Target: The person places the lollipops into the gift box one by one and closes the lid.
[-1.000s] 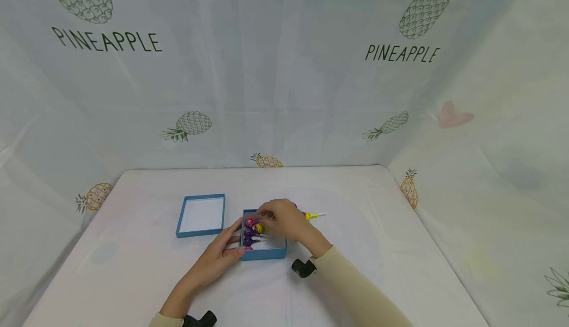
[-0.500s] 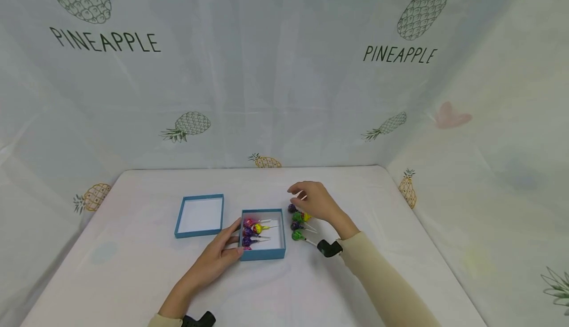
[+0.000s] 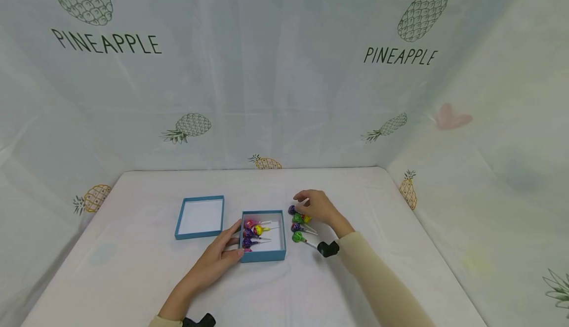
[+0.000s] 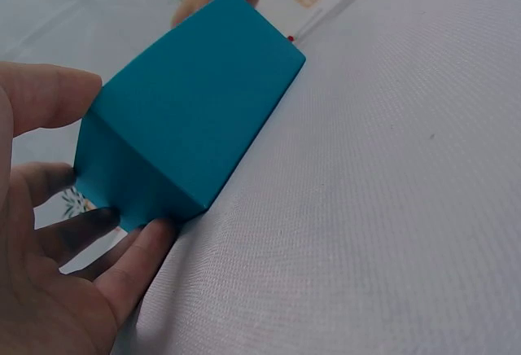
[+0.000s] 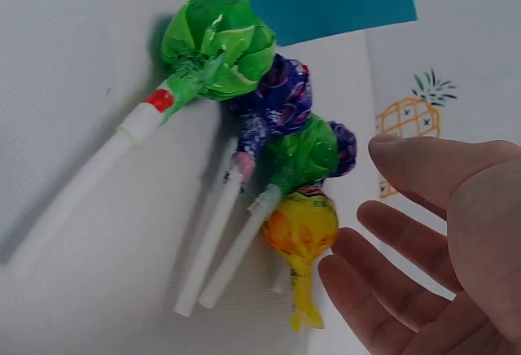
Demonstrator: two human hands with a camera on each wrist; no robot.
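A person's left hand [image 3: 218,256] grips a blue box [image 3: 263,256] on the white bench [image 3: 378,258], with wrapped lollipops [image 3: 259,229] along the box's 9 o'clock side. At 2 o'clock, the right hand [image 3: 316,206], fingers and thumb apart, hovers close to loose lollipops [image 3: 297,237]. A shallow blue lid [image 3: 201,215] lies between 9 and 10 o'clock.

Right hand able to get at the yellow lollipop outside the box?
Likely yes: the right hand is beside the yellow lollipop with nothing visible between them, though a green lollipop crowds it.
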